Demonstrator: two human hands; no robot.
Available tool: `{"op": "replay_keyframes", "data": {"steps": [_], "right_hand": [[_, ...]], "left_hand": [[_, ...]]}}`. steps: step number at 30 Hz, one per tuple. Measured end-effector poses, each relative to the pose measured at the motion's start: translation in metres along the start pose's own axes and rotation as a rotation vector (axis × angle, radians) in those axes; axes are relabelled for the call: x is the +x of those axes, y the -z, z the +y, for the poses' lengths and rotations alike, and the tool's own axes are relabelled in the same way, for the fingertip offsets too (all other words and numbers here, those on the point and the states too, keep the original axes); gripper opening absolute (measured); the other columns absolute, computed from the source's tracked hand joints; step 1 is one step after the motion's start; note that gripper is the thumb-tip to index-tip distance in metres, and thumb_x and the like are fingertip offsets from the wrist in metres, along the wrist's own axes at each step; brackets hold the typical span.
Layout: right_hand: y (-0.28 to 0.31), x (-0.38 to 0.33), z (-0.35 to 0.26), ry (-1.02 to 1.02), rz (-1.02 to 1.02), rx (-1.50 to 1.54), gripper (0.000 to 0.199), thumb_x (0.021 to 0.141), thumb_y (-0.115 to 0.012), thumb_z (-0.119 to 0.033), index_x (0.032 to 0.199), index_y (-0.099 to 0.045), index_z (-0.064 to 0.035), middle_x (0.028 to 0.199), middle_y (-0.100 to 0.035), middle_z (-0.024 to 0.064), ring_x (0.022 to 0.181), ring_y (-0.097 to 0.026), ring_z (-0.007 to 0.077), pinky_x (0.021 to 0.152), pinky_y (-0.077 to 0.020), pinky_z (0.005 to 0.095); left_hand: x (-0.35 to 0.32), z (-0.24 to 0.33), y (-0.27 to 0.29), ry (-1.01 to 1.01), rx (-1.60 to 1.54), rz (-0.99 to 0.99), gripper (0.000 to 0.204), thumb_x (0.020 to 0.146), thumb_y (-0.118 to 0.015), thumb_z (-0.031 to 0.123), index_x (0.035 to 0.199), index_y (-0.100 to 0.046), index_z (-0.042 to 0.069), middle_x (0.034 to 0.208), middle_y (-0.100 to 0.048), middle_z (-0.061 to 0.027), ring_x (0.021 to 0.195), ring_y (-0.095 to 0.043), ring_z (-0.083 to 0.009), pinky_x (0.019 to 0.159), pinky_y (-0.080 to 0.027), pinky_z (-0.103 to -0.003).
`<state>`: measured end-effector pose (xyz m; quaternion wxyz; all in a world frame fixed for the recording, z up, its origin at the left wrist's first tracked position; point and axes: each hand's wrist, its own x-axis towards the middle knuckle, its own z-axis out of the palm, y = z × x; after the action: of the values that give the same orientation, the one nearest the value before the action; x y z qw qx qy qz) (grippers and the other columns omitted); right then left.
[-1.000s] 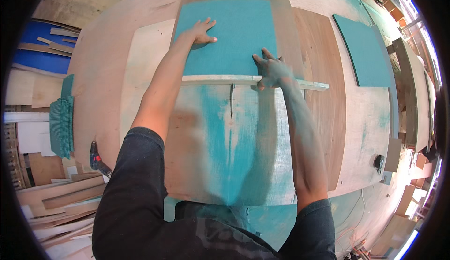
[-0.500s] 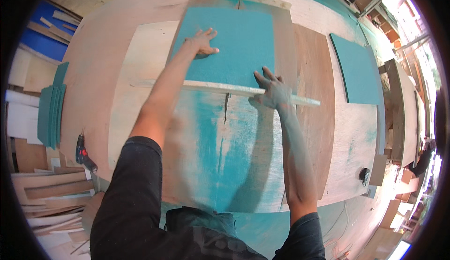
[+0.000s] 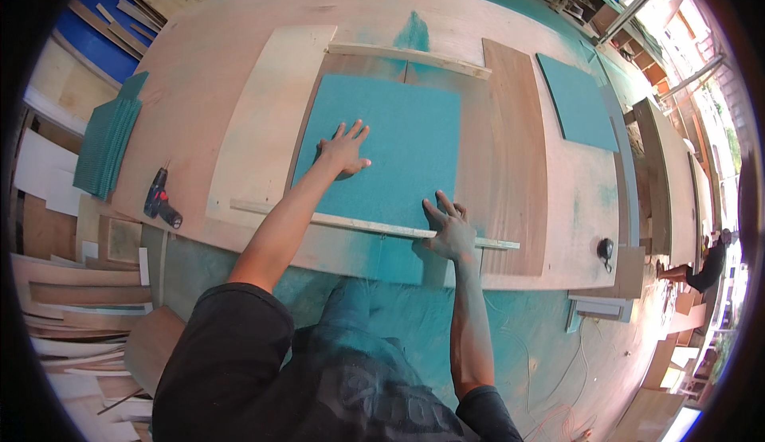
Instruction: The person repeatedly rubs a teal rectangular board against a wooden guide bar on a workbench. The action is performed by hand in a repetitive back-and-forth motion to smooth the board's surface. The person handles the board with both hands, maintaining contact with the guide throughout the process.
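Note:
A teal rectangular panel [image 3: 398, 131] lies flat on brown boards. My left hand [image 3: 345, 154] rests on its left part, palm down with the fingers spread. My right hand [image 3: 452, 231] straddles a long thin wooden strip [image 3: 358, 224] along the panel's near edge. Its fingers are apart and bent slightly over the panel's near right corner, with the thumb close to the strip's near side. A second wooden strip [image 3: 410, 57] runs beyond the panel's far edge, with a narrow gap between.
A stack of teal panels [image 3: 111, 139] and a cordless drill [image 3: 162, 197] are at the table's left. On the right lie another teal panel [image 3: 578, 103] and a small black tool [image 3: 606, 251]. Wood offcuts [image 3: 88, 291] are piled lower left; a person [image 3: 705, 267] is far right.
The teal panel, both strips and the boards under the panel have slid toward me along the table. Both hands have moved with them. My view has shifted back, showing more floor.

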<state>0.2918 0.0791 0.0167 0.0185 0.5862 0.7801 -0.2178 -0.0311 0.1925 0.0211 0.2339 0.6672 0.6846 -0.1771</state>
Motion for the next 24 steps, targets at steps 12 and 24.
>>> {"op": "replay_keyframes", "data": {"steps": [12,24], "right_hand": [[-0.053,-0.18,-0.023,0.007,0.026,0.016,0.094,0.063,-0.081,-0.031,0.152,-0.054,-0.0432,0.17,-0.035,-0.0099,0.148,-0.041,0.0355,0.106,-0.057,0.0493],[-0.081,-0.156,0.008,-0.204,0.292,0.543,0.078,0.083,-0.081,-0.048,0.144,-0.055,-0.0091,0.142,-0.055,0.0172,0.121,-0.061,0.0404,0.095,-0.056,0.0514]], "left_hand": [[-0.163,0.018,-0.098,-0.02,-0.026,0.027,0.095,0.1,-0.066,0.049,0.171,-0.006,0.027,0.179,0.001,0.0038,0.163,-0.01,-0.0334,0.117,-0.035,-0.074],[-0.161,-0.028,-0.152,0.172,-0.313,0.49,0.09,0.091,-0.079,0.048,0.161,-0.037,0.011,0.165,-0.032,-0.0207,0.147,-0.038,-0.043,0.112,-0.042,-0.062]]}}
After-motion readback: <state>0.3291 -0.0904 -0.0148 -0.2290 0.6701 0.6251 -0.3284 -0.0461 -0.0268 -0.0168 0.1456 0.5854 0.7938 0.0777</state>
